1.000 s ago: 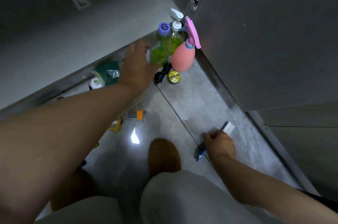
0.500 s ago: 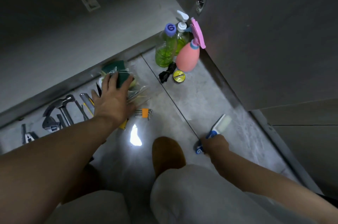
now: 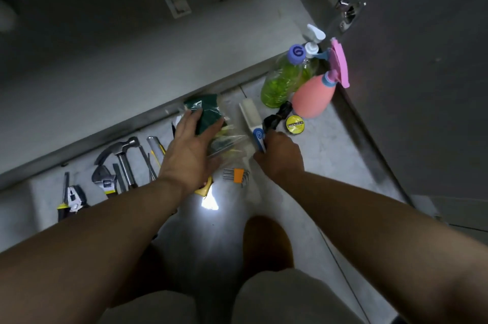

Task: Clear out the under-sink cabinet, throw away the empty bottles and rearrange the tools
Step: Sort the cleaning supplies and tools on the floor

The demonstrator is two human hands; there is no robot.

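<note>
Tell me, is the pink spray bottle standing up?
Upright: the pink spray bottle stands on its base, with its trigger head on top.

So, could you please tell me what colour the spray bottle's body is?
The spray bottle is salmon pink; head view.
</note>
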